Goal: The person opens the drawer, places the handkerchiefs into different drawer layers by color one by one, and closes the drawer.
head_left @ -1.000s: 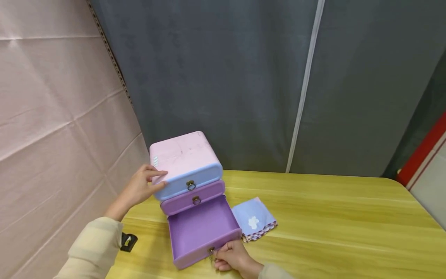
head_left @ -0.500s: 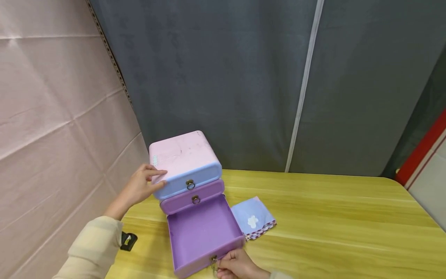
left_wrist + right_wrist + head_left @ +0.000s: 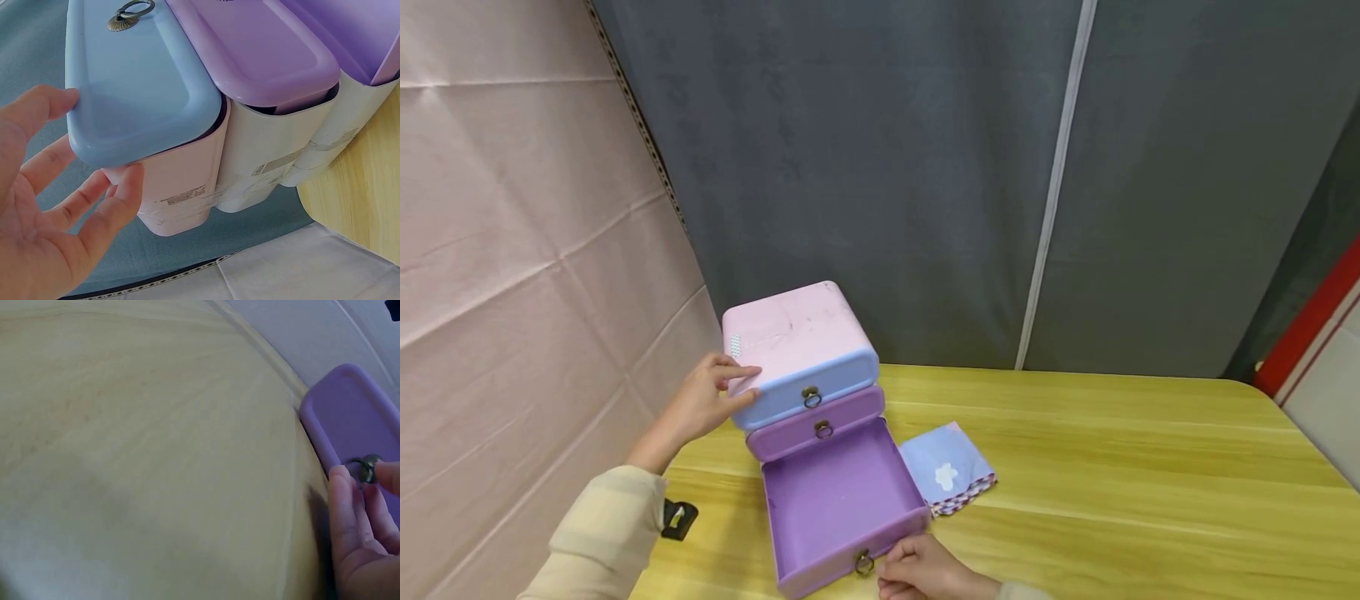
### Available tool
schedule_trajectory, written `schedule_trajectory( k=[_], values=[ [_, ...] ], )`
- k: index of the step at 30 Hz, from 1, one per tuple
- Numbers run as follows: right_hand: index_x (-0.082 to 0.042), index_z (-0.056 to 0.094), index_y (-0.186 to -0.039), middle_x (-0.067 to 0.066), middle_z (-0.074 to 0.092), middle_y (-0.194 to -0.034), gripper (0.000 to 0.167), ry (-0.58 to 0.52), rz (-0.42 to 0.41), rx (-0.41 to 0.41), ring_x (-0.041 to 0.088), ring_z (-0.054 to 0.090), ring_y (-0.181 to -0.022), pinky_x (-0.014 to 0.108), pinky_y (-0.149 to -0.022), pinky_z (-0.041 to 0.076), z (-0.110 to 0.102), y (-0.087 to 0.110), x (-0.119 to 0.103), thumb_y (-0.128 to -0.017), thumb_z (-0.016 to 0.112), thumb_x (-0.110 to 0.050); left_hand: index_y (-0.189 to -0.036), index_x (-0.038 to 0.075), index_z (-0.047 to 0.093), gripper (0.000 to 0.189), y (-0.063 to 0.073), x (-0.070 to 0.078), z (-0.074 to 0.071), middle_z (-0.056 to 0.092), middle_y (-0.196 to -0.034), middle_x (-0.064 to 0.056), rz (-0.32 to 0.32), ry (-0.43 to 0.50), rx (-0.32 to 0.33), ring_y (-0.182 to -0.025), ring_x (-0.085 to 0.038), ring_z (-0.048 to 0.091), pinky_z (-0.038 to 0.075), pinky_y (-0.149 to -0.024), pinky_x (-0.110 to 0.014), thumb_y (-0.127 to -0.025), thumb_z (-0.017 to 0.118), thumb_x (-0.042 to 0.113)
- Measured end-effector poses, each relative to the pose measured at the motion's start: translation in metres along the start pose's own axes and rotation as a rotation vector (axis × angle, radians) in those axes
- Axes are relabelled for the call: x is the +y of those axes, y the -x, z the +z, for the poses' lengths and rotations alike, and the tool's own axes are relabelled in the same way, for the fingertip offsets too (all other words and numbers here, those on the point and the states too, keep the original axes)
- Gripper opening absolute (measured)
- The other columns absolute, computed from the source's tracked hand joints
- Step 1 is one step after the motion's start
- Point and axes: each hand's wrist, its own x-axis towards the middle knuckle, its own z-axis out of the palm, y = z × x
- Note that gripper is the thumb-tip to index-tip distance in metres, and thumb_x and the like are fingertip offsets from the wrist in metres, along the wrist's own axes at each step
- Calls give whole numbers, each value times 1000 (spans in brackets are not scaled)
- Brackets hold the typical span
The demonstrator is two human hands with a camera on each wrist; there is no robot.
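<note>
A small chest has a pink top (image 3: 793,329), a blue upper drawer (image 3: 816,392), a purple middle drawer (image 3: 850,417) and a purple bottom drawer (image 3: 842,492) pulled far out with nothing inside. My left hand (image 3: 700,400) rests at the chest's upper left corner, index finger on top and thumb at the side; the left wrist view shows its fingers spread along the blue drawer front (image 3: 137,81). Just right of the bottom drawer's metal ring pull (image 3: 864,564) is my right hand (image 3: 925,571), its fingers loosely curled. The ring hangs free in the head view.
Against the drawer's right side lies a folded blue cloth (image 3: 946,467) with a white flower and checked edge. A black object (image 3: 679,519) sits by the left sleeve. A grey curtain (image 3: 880,167) stands behind the wooden table (image 3: 1112,475), a pinkish sheet (image 3: 535,250) at left.
The bottom drawer has slid farther out toward the front. My right hand has let go of its ring pull and moved slightly right. The left hand has stayed on the corner.
</note>
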Motion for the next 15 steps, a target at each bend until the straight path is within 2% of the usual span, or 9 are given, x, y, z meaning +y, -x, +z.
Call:
schedule_trajectory(
  k=[6, 9, 11, 15],
  values=[
    [7, 58, -83, 11, 63, -73, 13, 3, 41, -54, 11, 60, -59, 26, -56, 50, -36, 8, -24, -81, 60, -6, -108, -1, 63, 34, 0, 0, 1, 44, -104, -18, -5, 5, 1, -82, -30, 47, 41, -58, -30, -77, 67, 14],
    [6, 58, -84, 14, 64, -77, 17, 97, 3, -55, 12, 60, -60, 25, -55, 49, -63, 6, -40, -81, 61, -10, -108, -1, 63, 35, 0, 0, 0, 44, -103, -19, 0, 10, 3, -81, -30, 46, 40, -57, -29, -77, 67, 15],
    [5, 58, -84, 15, 65, -80, 18, 159, -27, -28, 14, 60, -61, 26, -55, 49, -82, 1, -49, -81, 61, -13, -107, -1, 63, 35, 0, 0, 0, 44, -103, -19, 6, 17, 5, -81, -30, 46, 40, -57, -29, -77, 67, 15],
    [4, 59, -88, 11, 65, -83, 24, 292, -74, 105, 14, 58, -68, 29, -60, 48, -114, -13, -59, -82, 62, -19, -107, -1, 63, 34, 1, -1, 1, 44, -103, -19, 10, 25, 4, -80, -29, 45, 39, -57, -29, -77, 67, 15]
  ],
)
